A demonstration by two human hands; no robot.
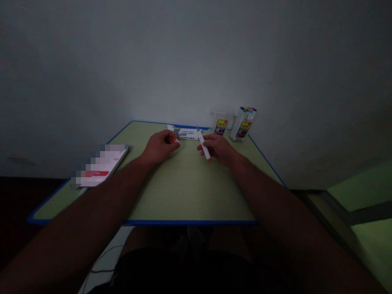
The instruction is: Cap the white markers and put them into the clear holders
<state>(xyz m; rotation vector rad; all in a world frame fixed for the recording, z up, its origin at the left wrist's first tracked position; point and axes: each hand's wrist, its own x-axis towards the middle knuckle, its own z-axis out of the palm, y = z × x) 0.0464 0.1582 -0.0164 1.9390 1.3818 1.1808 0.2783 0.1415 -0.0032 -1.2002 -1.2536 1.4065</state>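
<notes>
In my right hand (219, 148) is a white marker (204, 146), held at a slant. Its upper end shows a bare grey tip, and its lower end is orange. My left hand (161, 146) pinches a small white and orange marker cap (175, 140) between thumb and fingers, apart from the marker. Behind the hands, several white markers (188, 134) lie on the table by its back edge. Past my right hand stands a clear plastic case (220, 124) with a yellow and red label.
A second clear case (241, 125), filled with markers with coloured ends, stands at the back right. On the left of the green, blue-edged table (190, 196) lies a flat item (102, 167), partly blurred out. A wall (196, 61) rises behind the table.
</notes>
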